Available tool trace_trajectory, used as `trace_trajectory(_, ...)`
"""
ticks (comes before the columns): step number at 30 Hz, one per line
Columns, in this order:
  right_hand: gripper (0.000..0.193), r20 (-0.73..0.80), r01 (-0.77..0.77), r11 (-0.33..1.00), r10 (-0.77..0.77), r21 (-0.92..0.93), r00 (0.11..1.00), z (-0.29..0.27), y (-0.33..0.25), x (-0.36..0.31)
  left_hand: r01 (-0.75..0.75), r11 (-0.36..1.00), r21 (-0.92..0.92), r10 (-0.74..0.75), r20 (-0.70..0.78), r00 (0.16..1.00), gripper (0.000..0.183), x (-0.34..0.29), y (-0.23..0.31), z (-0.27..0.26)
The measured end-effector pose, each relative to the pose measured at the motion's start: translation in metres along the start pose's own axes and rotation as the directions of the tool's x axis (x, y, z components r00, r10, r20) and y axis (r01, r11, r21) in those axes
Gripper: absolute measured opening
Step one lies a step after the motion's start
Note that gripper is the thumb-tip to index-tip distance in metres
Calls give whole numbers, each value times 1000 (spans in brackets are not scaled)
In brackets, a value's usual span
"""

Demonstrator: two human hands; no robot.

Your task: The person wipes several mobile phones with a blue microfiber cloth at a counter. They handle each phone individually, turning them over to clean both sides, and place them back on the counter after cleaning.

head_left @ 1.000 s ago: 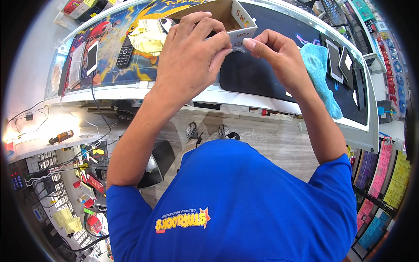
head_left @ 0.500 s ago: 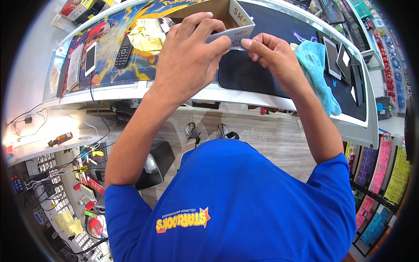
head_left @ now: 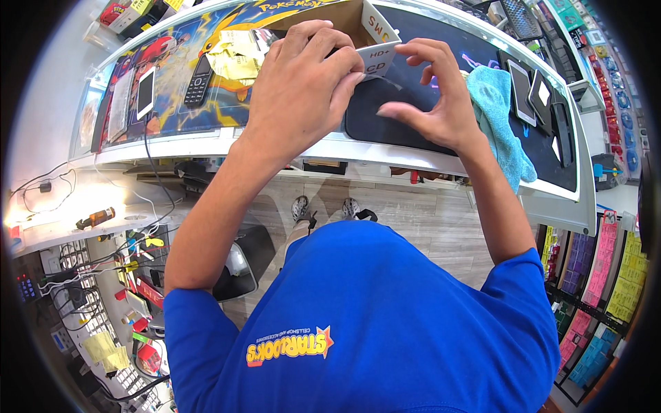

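Open cardboard box (head_left: 376,56) at the desk (head_left: 206,140), beside the left hand (head_left: 292,96), whose curled fingers' exact grip cannot be told, and the right hand (head_left: 441,107), fingers spread; probably light, fairly stiff yet easily creased, best held by its corners.

Phone shop, white phone (head_left: 146,92) and keypad phone (head_left: 199,81) on counter (head_left: 186,143), rows of colourful packets (head_left: 628,279)
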State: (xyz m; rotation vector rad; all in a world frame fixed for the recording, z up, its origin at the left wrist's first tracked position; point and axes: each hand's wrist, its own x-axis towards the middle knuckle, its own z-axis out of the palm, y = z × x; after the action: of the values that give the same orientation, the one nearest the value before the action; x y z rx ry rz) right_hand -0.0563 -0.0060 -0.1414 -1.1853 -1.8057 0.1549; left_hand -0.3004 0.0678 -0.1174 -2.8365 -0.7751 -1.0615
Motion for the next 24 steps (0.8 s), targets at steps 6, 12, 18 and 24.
trace_trajectory(6,28,49,-79,996,80,-30,996,5,7,-4,13,1000,-11,-13,0,1000,10,0,0,0)
trace_trajectory(12,20,59,-126,990,123,56,991,4,9,-2,5,1000,-2,-5,-8,1000,12,0,-3,1)
trace_trajectory(18,21,71,-137,988,132,67,989,10,19,5,29,999,-19,-28,22,999,31,-5,-6,1)
trace_trajectory(24,23,75,-145,986,139,77,987,14,27,0,38,999,22,-39,40,998,64,-4,-5,-1)
